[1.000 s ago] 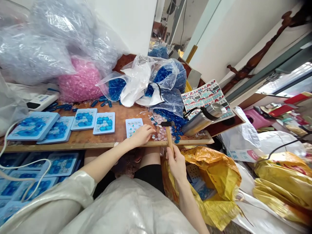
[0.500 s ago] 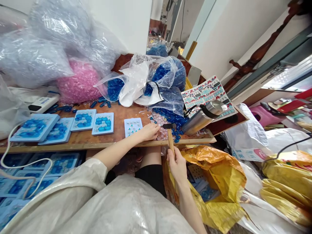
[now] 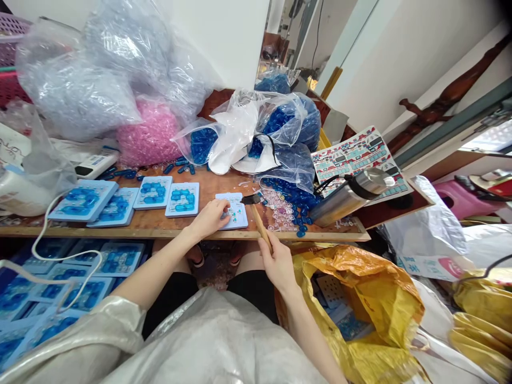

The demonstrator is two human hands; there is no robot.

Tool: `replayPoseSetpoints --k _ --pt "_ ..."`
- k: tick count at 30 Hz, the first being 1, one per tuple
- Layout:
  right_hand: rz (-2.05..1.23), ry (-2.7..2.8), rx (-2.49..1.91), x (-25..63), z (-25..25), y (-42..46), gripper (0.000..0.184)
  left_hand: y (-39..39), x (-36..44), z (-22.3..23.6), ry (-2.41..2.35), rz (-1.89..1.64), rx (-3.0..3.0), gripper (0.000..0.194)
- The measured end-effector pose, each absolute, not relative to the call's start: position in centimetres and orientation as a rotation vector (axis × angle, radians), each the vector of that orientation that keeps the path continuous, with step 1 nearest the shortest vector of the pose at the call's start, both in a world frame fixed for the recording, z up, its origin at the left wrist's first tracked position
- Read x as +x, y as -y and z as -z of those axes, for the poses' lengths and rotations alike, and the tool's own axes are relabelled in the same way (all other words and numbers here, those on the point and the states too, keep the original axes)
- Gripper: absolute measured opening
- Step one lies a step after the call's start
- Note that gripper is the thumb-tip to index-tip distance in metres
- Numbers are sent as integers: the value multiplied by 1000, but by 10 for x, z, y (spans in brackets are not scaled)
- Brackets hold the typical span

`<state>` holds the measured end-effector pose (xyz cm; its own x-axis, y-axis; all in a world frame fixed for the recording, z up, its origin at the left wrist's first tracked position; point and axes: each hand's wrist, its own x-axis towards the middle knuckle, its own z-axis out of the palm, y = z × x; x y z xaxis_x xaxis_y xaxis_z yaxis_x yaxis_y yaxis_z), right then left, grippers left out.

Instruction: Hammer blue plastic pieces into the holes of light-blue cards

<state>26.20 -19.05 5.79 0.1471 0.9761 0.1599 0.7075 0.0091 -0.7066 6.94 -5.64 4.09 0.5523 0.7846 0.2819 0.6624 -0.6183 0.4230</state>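
Note:
My right hand [image 3: 277,261] is wrapped round the wooden handle of a small hammer [image 3: 262,229]. Its dark head is over the right part of a light blue plastic panel [image 3: 236,220] that carries small clear and teal pieces. My left hand [image 3: 210,217] rests at the panel's left side, thumb and fingers pinched together over it; whatever is between the fingertips is too small to make out. Just right of the panel lie loose clear pinkish rings [image 3: 281,209] and blue translucent caps [image 3: 294,200].
Light blue panels with blue capsules [image 3: 182,200] line the table's left. Behind are a bag of pink pieces [image 3: 146,133] and open bags of blue pieces [image 3: 202,145]. A steel flask [image 3: 340,205] leans at right, above a yellow sack [image 3: 394,320].
My left hand has moved from the loose rings leftward onto the panel. The hammer in my right hand has swung left, its head now over the panel. The camera view has shifted.

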Motion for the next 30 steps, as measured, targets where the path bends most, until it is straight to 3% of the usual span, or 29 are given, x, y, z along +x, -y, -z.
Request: replayPoseSetpoints --k 6,14,19,23,30 --pt "-485 1897 -2004 246 -60 182 35 55 69 -40 -1197 -648 2474 19" --pt "-550 1470 -1818 282 -61 201 39 64 93 -51 -1052 -807 2618 20" --pt "-558 1285 -1841 303 -53 219 38 69 161 -45 -584 -512 2859 20" --pt "-569 1258 -1845 308 -49 228 39 68 192 -36 -544 -325 2951 21" --pt "-588 1258 -1846 309 -42 225 42 57 133 -47 -826 -690 2589 17"
